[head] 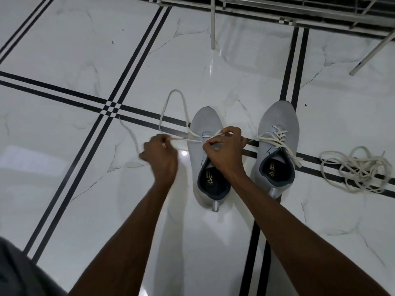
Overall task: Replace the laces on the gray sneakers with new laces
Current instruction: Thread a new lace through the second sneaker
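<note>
Two gray sneakers stand on the white marble floor, toes pointing away from me. The left sneaker (206, 124) has a white lace (171, 99) through its front eyelets only, with a long loop lying on the floor beyond it. My left hand (160, 157) grips one strand of that lace and holds it out to the left of the shoe. My right hand (224, 152) pinches the other strand over the shoe's eyelets. The right sneaker (277, 120) is fully laced in white.
A tangled pile of white laces (359, 169) lies on the floor to the right of the right sneaker. Metal chair legs (212, 24) and a frame stand at the far edge. Black double lines cross the tiles.
</note>
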A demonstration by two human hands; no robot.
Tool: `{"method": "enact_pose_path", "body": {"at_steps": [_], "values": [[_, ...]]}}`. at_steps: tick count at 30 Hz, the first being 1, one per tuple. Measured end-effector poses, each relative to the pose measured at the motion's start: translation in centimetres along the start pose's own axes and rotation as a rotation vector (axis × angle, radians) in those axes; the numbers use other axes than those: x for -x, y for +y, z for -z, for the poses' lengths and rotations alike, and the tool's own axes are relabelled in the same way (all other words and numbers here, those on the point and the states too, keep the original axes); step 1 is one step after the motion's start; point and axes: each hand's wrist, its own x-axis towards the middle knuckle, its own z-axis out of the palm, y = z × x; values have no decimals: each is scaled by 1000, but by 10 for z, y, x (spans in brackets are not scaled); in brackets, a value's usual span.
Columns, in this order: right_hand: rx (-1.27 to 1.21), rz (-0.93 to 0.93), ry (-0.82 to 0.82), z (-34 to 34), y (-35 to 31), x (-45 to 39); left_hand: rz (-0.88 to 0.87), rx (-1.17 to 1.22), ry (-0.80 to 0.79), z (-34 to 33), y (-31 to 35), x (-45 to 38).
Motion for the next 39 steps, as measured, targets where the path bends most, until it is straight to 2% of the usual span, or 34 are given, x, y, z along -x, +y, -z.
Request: {"method": "enact_pose_path", "body": {"at_steps": [1,3,7,9,11,15,17,19,21,22,24,26,27,29,31,34,35,37,39], "values": [[-20,-13,6,1,-1,1,88,-21,19,5,-8,-6],[-36,-20,-3,0,-3,4,70,-37,-33,11,-10,-5],[-44,-2,-10,-1,-1,3,-338,25,-151,1,12,14],[-27,1,-22,-1,2,2,-436,15,-208,-6,15,19],[-14,2,-24,-1,4,3,-355,20,-209,-7,9,19],[-88,-102,-17,0,0,5,-9,92,-108,8,-10,14],[-119,-95,-19,0,0,5,24,133,-143,14,-7,12],[-124,-62,-20,-1,3,6,-20,189,-142,11,3,6],[-135,-31,-8,-1,4,7,2,236,-209,2,21,-4],[-157,-12,1,-1,4,7,48,260,-293,-3,30,-11],[-221,13,15,1,5,5,222,438,-461,-11,49,-23],[-259,-35,33,5,4,-4,377,657,-471,-12,68,-38],[-266,-66,35,9,1,-8,377,705,-452,-9,73,-44],[-269,-96,6,16,-6,-20,301,782,-492,0,78,-46],[-260,-163,-98,22,-17,-32,142,791,-538,12,77,-38],[-290,-255,-301,29,-34,-52,-224,572,-540,17,66,-30],[-308,-273,-369,30,-39,-56,-285,496,-539,15,62,-30],[-482,-363,-417,28,-50,-63,-285,443,-528,12,56,-29],[-852,-574,-353,29,-58,-71,-144,500,-505,13,50,-26]]}}
